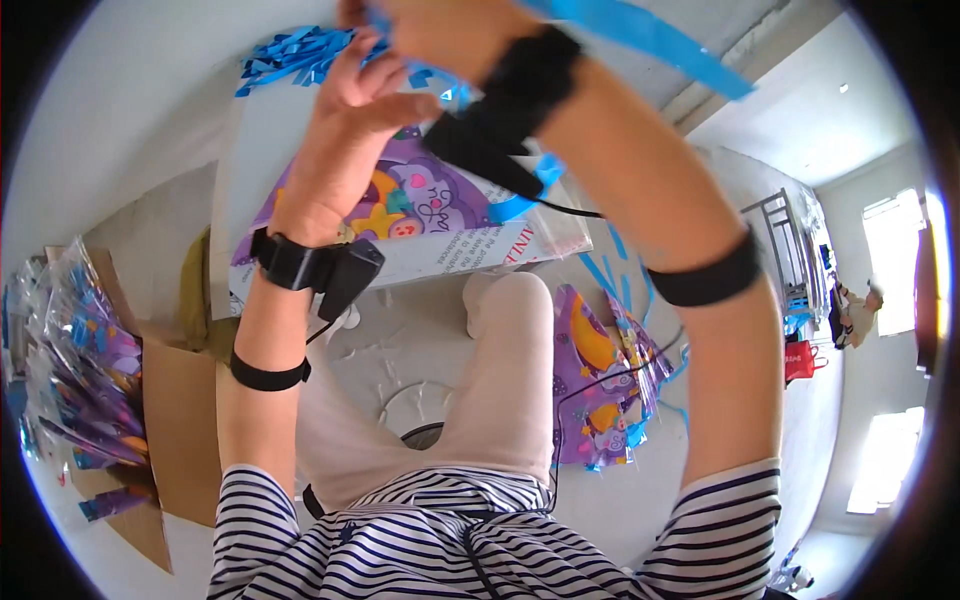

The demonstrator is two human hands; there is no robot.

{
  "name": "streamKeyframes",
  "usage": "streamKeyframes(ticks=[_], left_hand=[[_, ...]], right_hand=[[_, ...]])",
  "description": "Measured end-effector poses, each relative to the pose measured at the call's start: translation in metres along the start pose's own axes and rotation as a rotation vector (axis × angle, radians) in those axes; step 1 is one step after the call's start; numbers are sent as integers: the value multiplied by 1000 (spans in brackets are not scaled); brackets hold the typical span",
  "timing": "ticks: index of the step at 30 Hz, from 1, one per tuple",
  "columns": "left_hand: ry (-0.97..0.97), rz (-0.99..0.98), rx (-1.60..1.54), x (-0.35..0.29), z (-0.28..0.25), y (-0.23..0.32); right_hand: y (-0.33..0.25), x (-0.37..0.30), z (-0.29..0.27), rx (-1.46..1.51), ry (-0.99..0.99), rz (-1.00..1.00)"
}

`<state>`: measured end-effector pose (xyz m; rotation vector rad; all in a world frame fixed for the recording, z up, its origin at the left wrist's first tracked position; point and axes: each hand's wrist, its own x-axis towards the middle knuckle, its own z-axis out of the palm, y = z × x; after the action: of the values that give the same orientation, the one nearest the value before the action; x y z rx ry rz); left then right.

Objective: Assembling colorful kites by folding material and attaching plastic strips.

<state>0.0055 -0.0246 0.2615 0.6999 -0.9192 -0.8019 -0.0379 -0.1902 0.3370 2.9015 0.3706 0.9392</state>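
Observation:
Both my hands are raised close to the camera. My right hand (440, 30), at the top edge, is closed on a long blue plastic strip (650, 40) that runs off to the upper right. Just below it is my left hand (345, 135), palm toward me and thumb pointing right. Its fingertips reach up behind the right hand among bits of blue strip (445, 88), so its grip is hidden. Both wrists carry black bands with small black devices. Behind the hands lies a flat clear package with a purple cartoon print (440, 205).
A heap of blue strip pieces (295, 55) lies at the back. A cardboard box (180, 420) on the left holds several purple foil packs (85, 370). More purple foil items (600, 380) lie on the floor to the right. A metal rack (785, 240) stands far right.

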Motion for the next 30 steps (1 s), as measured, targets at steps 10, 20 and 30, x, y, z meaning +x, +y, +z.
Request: streamKeyframes(ticks=[10, 20, 30], left_hand=[[436, -125, -226, -70, -175, -4], [535, -233, 242, -116, -258, -42], [695, -358, 150, -126, -265, -37]], right_hand=[[-101, 52, 74, 201, -102, -510], [-48, -326, 108, 573, 157, 1874], [-49, -318, 155, 461, 94, 1950]])
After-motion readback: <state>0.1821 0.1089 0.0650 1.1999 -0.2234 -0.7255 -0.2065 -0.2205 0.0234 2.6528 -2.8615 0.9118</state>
